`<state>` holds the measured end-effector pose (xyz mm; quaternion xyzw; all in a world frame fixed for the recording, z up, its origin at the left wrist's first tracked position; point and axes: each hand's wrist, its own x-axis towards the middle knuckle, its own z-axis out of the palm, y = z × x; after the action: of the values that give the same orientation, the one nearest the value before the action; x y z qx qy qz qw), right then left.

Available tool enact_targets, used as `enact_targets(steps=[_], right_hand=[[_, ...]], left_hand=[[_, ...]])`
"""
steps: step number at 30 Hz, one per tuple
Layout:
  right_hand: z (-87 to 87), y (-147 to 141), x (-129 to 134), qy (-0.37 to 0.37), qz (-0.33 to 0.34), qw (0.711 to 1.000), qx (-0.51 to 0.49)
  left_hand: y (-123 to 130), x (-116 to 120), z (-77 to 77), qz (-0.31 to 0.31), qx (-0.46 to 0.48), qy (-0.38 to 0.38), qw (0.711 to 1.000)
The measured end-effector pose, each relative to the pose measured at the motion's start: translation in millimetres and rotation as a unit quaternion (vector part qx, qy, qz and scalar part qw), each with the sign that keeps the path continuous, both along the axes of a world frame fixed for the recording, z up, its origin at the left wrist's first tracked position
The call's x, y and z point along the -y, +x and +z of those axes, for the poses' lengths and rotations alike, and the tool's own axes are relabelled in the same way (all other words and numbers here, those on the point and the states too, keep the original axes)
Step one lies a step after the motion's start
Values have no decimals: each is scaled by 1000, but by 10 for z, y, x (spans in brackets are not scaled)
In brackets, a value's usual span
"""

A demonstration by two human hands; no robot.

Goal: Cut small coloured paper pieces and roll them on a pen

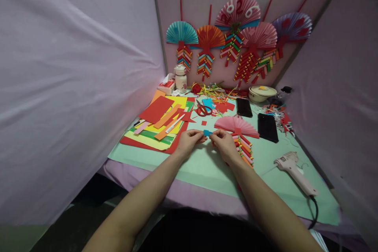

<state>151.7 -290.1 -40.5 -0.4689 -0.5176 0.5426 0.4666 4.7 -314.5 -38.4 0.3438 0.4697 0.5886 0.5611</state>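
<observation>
A small piece of blue paper (207, 133) is pinched between my two hands, just above the table. My left hand (190, 140) grips its left end with thumb and finger. At its right end, my right hand (223, 143) holds it the same way. Beside and partly behind my right hand lies a pink pleated paper fan (236, 125) with rows of coloured paper rolls (244, 147) hanging from it; my wrist hides part of them. A small red paper square (204, 123) rests on the table beyond the blue paper.
Stacked coloured paper (147, 140) with a white pen (175, 123) lies left. Red-handled scissors (203, 109) sit farther back. Two phones (244, 108) and a glue gun (297, 173) with its cord occupy the right. A bottle (180, 78) and lidded bowl (262, 93) stand behind.
</observation>
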Motion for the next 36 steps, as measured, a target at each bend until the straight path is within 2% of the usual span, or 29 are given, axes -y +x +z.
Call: enact_targets(steps=[7, 12, 20, 25, 29, 34, 36], right_hand=[[-2, 1, -1, 27, 0, 999, 22], [1, 8, -25, 82, 10, 995, 51], [-96, 11, -52, 205, 52, 958, 196], [-154, -4, -21, 249, 59, 918, 302], [-86, -10, 70, 288, 53, 883, 367], [52, -30, 222, 368, 44, 767, 524], [73, -41, 255, 374, 51, 746, 549]], left_hand=[[5, 3, -19, -20, -26, 11, 999], [-9, -2, -61, -26, -99, 44, 994], [-54, -7, -43, -16, -289, 147, 946], [-52, -30, -140, -42, -374, 154, 914], [-52, -46, -205, -49, -416, 152, 895], [-59, -44, -217, -52, -440, 147, 884], [-58, -39, -213, -53, -444, 144, 883]])
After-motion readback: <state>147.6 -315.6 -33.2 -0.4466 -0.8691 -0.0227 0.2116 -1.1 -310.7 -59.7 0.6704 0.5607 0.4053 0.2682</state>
